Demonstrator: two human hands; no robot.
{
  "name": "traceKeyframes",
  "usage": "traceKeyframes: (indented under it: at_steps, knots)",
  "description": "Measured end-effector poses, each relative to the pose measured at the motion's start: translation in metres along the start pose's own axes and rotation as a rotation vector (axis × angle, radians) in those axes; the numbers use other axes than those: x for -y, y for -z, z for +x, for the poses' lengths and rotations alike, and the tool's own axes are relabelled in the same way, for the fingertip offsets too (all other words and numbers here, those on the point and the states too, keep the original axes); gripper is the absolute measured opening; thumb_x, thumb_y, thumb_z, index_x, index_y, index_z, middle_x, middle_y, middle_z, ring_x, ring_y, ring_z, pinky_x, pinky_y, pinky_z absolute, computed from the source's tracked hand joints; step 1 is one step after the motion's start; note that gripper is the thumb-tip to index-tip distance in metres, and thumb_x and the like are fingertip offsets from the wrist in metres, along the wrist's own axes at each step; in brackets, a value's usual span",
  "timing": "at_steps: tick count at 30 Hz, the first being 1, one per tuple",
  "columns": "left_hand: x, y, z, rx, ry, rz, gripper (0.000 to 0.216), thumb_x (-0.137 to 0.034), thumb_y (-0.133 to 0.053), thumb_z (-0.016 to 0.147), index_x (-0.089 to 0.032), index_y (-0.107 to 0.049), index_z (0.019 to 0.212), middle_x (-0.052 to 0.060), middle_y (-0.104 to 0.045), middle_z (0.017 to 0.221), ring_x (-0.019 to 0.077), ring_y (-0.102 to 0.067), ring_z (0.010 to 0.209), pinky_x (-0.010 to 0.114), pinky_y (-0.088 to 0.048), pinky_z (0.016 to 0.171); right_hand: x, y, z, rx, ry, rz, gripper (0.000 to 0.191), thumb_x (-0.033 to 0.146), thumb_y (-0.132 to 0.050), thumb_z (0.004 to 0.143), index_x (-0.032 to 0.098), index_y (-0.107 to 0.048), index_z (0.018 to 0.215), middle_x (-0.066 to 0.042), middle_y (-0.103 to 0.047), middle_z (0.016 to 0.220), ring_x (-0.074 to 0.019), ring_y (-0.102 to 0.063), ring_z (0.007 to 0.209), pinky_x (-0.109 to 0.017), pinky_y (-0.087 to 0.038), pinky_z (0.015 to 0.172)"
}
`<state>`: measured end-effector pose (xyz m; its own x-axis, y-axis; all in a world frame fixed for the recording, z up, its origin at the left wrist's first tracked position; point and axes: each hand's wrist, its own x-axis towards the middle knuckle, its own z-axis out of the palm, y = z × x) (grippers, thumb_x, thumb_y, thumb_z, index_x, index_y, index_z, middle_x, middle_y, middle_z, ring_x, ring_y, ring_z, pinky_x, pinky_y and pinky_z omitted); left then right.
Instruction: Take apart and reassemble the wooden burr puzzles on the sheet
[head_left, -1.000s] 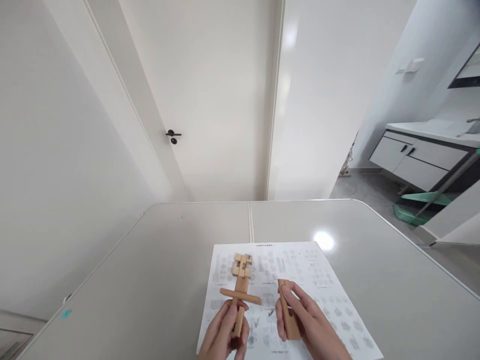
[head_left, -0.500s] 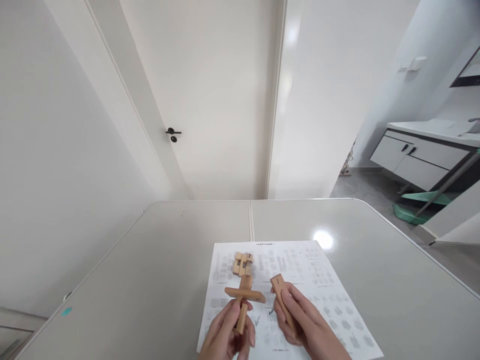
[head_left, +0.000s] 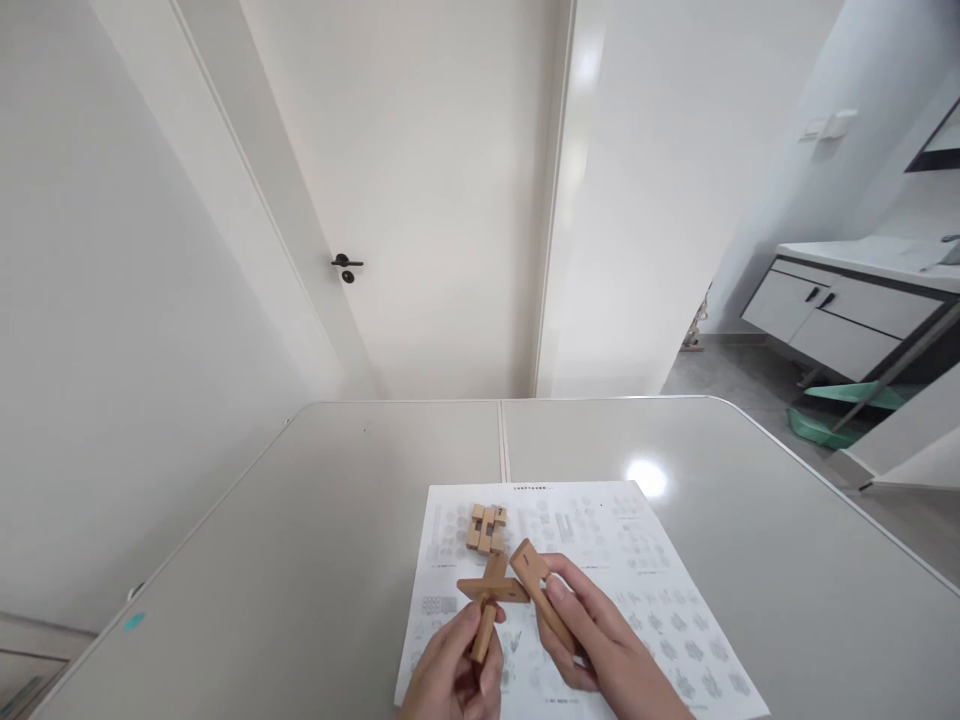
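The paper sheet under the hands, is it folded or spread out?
Spread out: the paper sheet lies flat on the table, far corners down, printed diagrams showing, no fold visible.

- The wooden cross (head_left: 491,592) and the wooden block (head_left: 538,590) are light brown.
- The sheet (head_left: 630,560) is white with small grey diagrams.
- The table (head_left: 300,520) is pale grey.

Wooden block cluster (head_left: 486,527) just ahead, open table (head_left: 315,530) either side
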<state>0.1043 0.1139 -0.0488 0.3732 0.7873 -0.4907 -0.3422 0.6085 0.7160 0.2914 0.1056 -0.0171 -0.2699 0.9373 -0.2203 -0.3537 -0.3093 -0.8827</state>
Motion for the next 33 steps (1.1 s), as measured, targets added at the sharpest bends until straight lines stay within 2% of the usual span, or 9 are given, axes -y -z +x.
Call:
traceKeyframes:
  at_steps: [4, 9, 14, 17, 21, 24, 29, 33]
  knots:
    - [0.003, -0.001, 0.002, 0.033, 0.006, -0.010, 0.059, -0.072, -0.077, 0.072, -0.019, -0.061, 0.092, -0.010, -0.047, 0.054, 0.0039, -0.020, 0.038, 0.021, -0.023, 0.041, -0.003, 0.000, 0.007, 0.041, 0.088, -0.132, 0.059, 0.072, -0.049, 0.095, 0.020, -0.062, 0.117, 0.011, -0.037, 0.048, -0.0063, -0.018, 0.039, -0.023, -0.018, 0.043]
    - [0.004, 0.000, 0.003, 0.112, 0.041, -0.032, 0.056, -0.069, -0.078, 0.073, -0.019, -0.060, 0.090, -0.011, -0.044, 0.052, 0.0038, -0.018, 0.038, 0.021, -0.021, 0.041, -0.013, 0.002, 0.015, 0.068, 0.101, -0.225, 0.059, 0.071, -0.048, 0.096, 0.017, -0.066, 0.111, 0.012, -0.035, 0.045, -0.0065, -0.022, 0.037, -0.023, -0.019, 0.043]
    - [0.007, 0.003, 0.003, 0.187, 0.112, -0.107, 0.053, -0.065, -0.078, 0.076, -0.020, -0.050, 0.073, -0.012, -0.038, 0.051, 0.0029, -0.015, 0.039, 0.020, -0.015, 0.043, -0.022, 0.001, 0.015, 0.024, 0.097, -0.186, 0.061, 0.073, -0.051, 0.094, 0.017, -0.066, 0.112, 0.011, -0.035, 0.047, -0.0072, -0.024, 0.039, -0.024, -0.021, 0.045]
    - [0.006, 0.005, 0.003, 0.219, 0.126, -0.141, 0.050, -0.061, -0.080, 0.077, -0.019, -0.052, 0.076, -0.012, -0.037, 0.051, 0.0030, -0.014, 0.040, 0.020, -0.013, 0.044, -0.026, 0.001, 0.010, -0.005, 0.065, -0.102, 0.064, 0.075, -0.052, 0.091, 0.019, -0.059, 0.121, 0.011, -0.040, 0.050, -0.0083, -0.028, 0.042, -0.025, -0.027, 0.049]
    - [0.003, 0.007, 0.001, 0.218, 0.128, -0.126, 0.052, -0.063, -0.080, 0.075, -0.020, -0.052, 0.077, -0.012, -0.035, 0.051, 0.0032, -0.013, 0.040, 0.020, -0.014, 0.044, -0.029, 0.002, 0.004, 0.001, 0.078, -0.018, 0.064, 0.075, -0.057, 0.089, 0.023, -0.054, 0.125, 0.006, -0.054, 0.065, -0.0088, -0.035, 0.045, -0.026, -0.034, 0.052]
    - [0.000, 0.007, -0.001, 0.202, 0.117, -0.056, 0.053, -0.067, -0.076, 0.077, -0.021, -0.051, 0.081, -0.013, -0.032, 0.050, 0.0038, -0.010, 0.040, 0.020, -0.009, 0.043, -0.034, 0.005, 0.005, -0.005, 0.100, -0.023, 0.059, 0.074, -0.057, 0.090, 0.024, -0.052, 0.120, 0.005, -0.056, 0.069, -0.0086, -0.037, 0.045, -0.026, -0.034, 0.051]
    - [-0.004, 0.006, -0.003, 0.208, 0.128, 0.031, 0.057, -0.074, -0.071, 0.078, -0.022, -0.048, 0.081, -0.014, -0.021, 0.053, 0.0047, -0.003, 0.043, 0.020, -0.003, 0.042, -0.046, 0.007, 0.009, -0.027, 0.157, -0.069, 0.048, 0.072, -0.050, 0.095, 0.025, -0.049, 0.105, 0.008, -0.051, 0.063, -0.0071, -0.032, 0.043, -0.023, -0.028, 0.049]
    - [-0.005, 0.004, -0.007, 0.206, 0.163, 0.060, 0.058, -0.073, -0.075, 0.074, -0.019, -0.058, 0.089, -0.012, -0.024, 0.056, 0.0051, -0.009, 0.045, 0.021, -0.007, 0.044, -0.052, 0.004, 0.010, -0.063, 0.140, -0.125, 0.050, 0.074, -0.052, 0.093, 0.024, -0.050, 0.099, 0.007, -0.052, 0.064, -0.0071, -0.027, 0.044, -0.023, -0.023, 0.047]
